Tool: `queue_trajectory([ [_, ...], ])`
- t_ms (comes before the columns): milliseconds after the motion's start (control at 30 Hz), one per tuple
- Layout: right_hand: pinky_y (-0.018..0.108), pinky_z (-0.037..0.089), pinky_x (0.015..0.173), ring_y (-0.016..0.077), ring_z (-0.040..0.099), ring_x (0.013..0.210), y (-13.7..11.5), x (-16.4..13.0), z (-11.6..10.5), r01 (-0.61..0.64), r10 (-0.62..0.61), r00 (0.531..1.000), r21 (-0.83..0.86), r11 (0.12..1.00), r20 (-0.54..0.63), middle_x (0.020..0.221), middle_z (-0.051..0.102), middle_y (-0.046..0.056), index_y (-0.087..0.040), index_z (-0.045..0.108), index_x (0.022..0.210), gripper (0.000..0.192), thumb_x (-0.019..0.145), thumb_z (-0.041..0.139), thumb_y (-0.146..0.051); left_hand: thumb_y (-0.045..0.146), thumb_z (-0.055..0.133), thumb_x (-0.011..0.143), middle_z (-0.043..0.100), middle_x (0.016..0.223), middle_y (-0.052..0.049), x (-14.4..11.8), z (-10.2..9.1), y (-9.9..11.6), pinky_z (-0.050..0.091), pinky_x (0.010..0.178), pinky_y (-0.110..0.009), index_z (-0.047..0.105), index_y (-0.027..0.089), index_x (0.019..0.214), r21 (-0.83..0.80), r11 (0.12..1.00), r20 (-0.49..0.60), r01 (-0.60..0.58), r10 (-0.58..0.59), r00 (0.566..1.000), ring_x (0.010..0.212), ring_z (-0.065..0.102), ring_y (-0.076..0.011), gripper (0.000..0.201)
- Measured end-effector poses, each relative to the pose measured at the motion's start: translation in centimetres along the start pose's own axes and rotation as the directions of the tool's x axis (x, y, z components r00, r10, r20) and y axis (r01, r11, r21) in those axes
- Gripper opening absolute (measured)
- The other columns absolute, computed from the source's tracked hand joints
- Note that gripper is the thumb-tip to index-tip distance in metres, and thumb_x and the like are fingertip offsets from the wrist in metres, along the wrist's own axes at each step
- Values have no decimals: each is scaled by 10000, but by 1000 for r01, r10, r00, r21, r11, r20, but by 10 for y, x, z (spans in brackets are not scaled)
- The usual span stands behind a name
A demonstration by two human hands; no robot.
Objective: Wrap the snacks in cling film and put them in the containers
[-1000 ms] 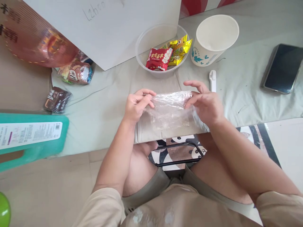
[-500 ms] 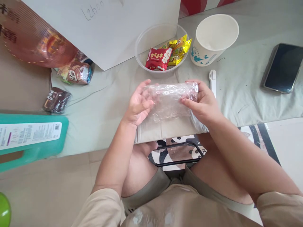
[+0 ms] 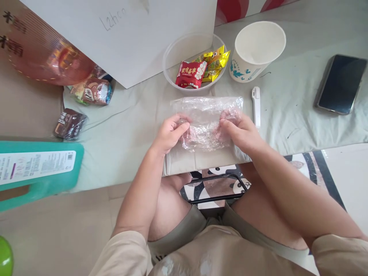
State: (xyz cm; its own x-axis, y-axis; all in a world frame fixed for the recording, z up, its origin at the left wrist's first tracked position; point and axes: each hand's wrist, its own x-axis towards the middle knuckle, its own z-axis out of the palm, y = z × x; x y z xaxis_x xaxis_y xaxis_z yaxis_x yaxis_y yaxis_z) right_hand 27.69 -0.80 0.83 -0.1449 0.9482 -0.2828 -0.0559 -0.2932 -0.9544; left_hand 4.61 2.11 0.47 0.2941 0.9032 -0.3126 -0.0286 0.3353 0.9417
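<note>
Both hands, the left hand [image 3: 169, 132] and right hand [image 3: 240, 132], are pinching a clear plastic bag [image 3: 206, 117] whose long axis is running nine to three o'clock across the counter [image 3: 287, 115].

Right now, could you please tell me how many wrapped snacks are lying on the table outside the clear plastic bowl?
2: a brown and blue snack packet beside the white board, and a dark brown packet nearer the table's left edge. Others may be hidden behind the board.

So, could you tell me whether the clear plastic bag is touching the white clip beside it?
Apart: the head view shows bare cloth between the clear plastic bag and the white clip.
</note>
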Motion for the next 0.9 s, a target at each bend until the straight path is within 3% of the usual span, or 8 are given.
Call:
queue_trajectory([
  [167, 275, 485, 506, 131, 586, 496, 0, -3, -3, 65, -61, 995, -48, 997, 75, 578, 640, -53, -236, 656, 1055, 284, 841, 768, -384, 334, 807, 700, 600, 513, 82, -4, 0, 8, 454, 368, -200, 678, 225, 945, -113, 993, -23, 21, -24, 999, 393, 549, -106, 298],
  [333, 270, 456, 507, 114, 520, 530, 6, 0, -7, 201, -198, 979, 118, 972, -40, 617, 568, -44, -275, 717, 851, 172, 828, 777, -434, 354, 793, 644, 569, 500, 55, -6, -3, 14, 465, 384, -213, 621, 200, 683, -179, 984, -2, -20, 20, 1000, 393, 544, -100, 234],
  [433, 303, 468, 543, 139, 547, 567, 3, 0, -11, 226, -231, 972, 134, 965, 28, 652, 590, -7, -257, 733, 776, 278, 841, 739, -527, 464, 732, 681, 618, 577, -1, -4, -6, 12, 517, 470, -238, 657, 181, 639, -183, 982, 9, -45, 48, 999, 499, 606, -119, 296],
  [567, 364, 524, 687, 193, 629, 720, 0, -2, -12, 306, -297, 950, -90, 948, 98, 787, 678, 70, -222, 734, 693, 601, 947, 488, -708, 431, 771, 683, 643, 635, -16, 1, -7, 6, 444, 485, -198, 680, 170, 656, -44, 989, -98, -139, 134, 986, 548, 566, -90, 278],
  [633, 357, 517, 713, 186, 628, 746, 1, -2, -10, 333, -325, 943, -274, 902, 74, 817, 690, 69, -219, 710, 652, 503, 953, 564, -595, 261, 829, 590, 639, 682, 16, 2, -7, 4, 427, 482, -187, 684, 178, 720, 4, 988, -112, -151, 151, 982, 538, 537, -70, 211],
  [733, 342, 509, 671, 174, 616, 754, 5, -2, -10, 324, -350, 937, -427, 844, 19, 1012, 711, 56, -244, 753, 897, 94, 831, 737, -309, 156, 824, 528, 652, 852, 28, 2, -8, 4, 449, 480, -196, 684, 200, 831, -2, 988, -113, -156, 155, 981, 547, 536, -57, 337],
  [800, 380, 545, 757, 218, 647, 899, 6, -2, -13, 356, -425, 903, -453, 817, -57, 1155, 689, 77, -271, 733, 1085, 317, 774, 759, -221, 161, 824, 540, 662, 946, 15, 0, -9, 5, 449, 481, -191, 685, 206, 871, -9, 988, -102, -157, 155, 983, 569, 536, -51, 362],
  [900, 457, 542, 958, 280, 638, 1128, 2, -5, -16, 401, -471, 874, -374, 837, -117, 1199, 695, 98, -287, 699, 1128, 328, 806, 757, -268, 186, 836, 565, 683, 964, -4, -2, -10, 5, 472, 510, -184, 699, 217, 932, -8, 990, -4, -143, 143, 990, 639, 577, -76, 393],
])
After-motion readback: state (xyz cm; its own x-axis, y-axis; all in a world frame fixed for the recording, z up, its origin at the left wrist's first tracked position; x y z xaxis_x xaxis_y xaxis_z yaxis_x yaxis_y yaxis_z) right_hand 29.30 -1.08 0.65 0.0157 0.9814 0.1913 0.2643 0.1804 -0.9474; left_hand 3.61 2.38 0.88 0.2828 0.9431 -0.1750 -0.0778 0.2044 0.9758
